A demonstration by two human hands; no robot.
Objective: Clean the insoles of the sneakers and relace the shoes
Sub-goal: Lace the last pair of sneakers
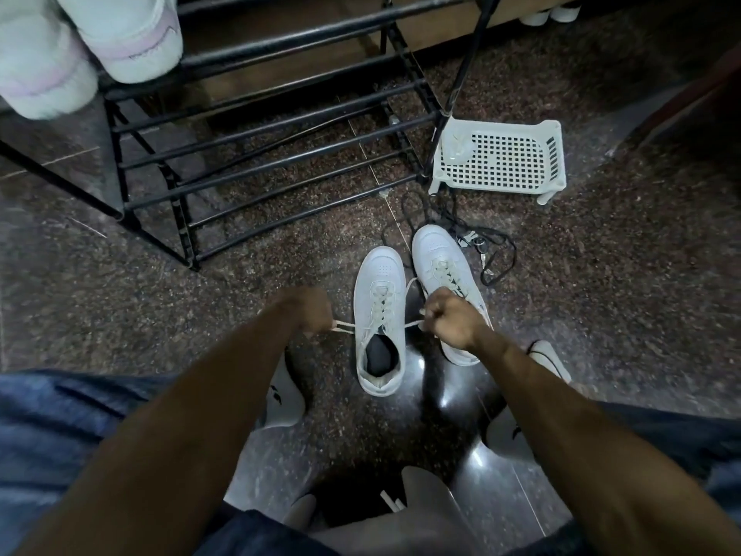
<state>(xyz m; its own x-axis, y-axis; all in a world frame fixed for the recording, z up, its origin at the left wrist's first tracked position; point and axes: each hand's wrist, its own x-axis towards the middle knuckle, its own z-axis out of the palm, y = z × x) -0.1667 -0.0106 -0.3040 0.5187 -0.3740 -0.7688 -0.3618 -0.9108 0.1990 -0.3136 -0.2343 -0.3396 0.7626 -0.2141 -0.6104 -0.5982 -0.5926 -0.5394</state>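
Observation:
Two white sneakers stand side by side on the dark speckled floor, toes pointing away from me. The left sneaker (380, 315) is laced, and a dark insole shows in its opening. My left hand (308, 313) grips one white lace end (344, 327) pulled out to the left. My right hand (451, 317) grips the other lace end, pulled to the right, and covers the heel half of the right sneaker (439, 260).
A black metal shoe rack (260, 146) stands ahead on the left, with pale shoes (80, 42) on its top shelf. A white perforated plastic basket (501, 158) lies at the right. A black cord with keys (481, 250) lies beyond the right sneaker. My knees fill the bottom corners.

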